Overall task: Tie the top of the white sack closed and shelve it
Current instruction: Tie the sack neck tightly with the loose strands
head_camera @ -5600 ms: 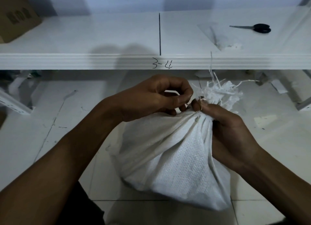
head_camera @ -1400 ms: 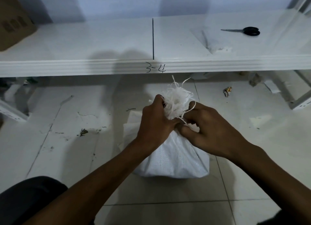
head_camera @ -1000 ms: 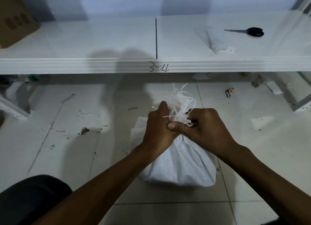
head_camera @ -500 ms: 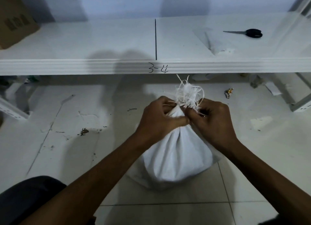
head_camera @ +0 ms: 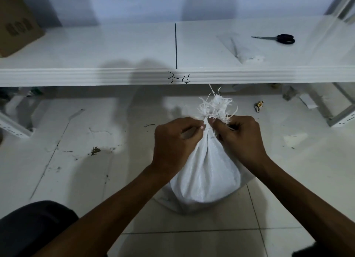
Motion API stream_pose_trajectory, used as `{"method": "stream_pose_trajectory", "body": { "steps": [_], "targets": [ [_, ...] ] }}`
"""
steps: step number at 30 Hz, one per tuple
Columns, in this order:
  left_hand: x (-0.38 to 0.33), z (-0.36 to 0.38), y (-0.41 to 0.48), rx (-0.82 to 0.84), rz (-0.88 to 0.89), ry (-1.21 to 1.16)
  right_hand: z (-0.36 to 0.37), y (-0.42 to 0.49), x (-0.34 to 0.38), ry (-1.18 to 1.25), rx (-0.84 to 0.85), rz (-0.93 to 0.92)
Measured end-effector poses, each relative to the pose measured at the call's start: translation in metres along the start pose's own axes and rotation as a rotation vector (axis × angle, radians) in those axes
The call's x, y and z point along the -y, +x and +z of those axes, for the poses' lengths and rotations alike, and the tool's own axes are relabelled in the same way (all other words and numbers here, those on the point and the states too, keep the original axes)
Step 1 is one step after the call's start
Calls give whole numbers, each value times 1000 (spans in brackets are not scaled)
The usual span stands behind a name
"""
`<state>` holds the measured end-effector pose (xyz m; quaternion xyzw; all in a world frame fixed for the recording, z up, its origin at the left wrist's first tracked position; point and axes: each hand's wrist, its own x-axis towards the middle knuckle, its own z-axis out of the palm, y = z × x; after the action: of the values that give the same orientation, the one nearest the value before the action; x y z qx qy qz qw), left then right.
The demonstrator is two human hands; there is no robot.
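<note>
Left hand [head_camera: 172,141], right hand [head_camera: 242,139]: fingers curled tight on gathered neck of white sack [head_camera: 207,176], frayed top [head_camera: 215,107] above. Sack upright on floor [head_camera: 86,180], near shelf [head_camera: 115,76]. Step: tying, likely unfinished. Next: cinch firmly, lift onto shelf.

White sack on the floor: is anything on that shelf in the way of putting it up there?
Nothing visible does. On the shelf, the scissors and a clear plastic bag lie off to the right of the white sack, and a cardboard box sits far left.
</note>
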<state>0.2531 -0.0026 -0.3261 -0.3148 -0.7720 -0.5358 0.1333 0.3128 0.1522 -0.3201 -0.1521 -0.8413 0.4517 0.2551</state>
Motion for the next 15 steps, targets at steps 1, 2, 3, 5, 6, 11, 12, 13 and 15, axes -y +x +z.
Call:
{"method": "stream_pose_trajectory", "body": {
  "steps": [1, 2, 3, 5, 6, 11, 12, 13, 15],
  "targets": [
    [3, 1, 0, 10, 42, -2, 0, 0, 0, 9, 8, 12],
    [5, 2, 1, 29, 75, -4, 0, -1, 1, 18, 19, 30],
    [7, 3, 2, 56, 103, 2, 0, -1, 1, 30, 31, 55],
    [8, 3, 7, 114, 132, 10, 0, -1, 2, 62, 59, 107],
    [8, 2, 11, 143, 140, 2, 0, -1, 3, 74, 74, 127],
    [9, -1, 27, 301, 163, -3, -3, 3, 6, 268, 159, 301],
    [9, 0, 28, 304, 138, -2, -3, 4, 5, 316, 182, 336],
    [8, 1, 29, 293, 102, -6, -4, 4, 5, 349, 205, 361],
    [7, 4, 27, 274, 41, -28, -5, 4, 7, 377, 256, 398]
  ]
}}
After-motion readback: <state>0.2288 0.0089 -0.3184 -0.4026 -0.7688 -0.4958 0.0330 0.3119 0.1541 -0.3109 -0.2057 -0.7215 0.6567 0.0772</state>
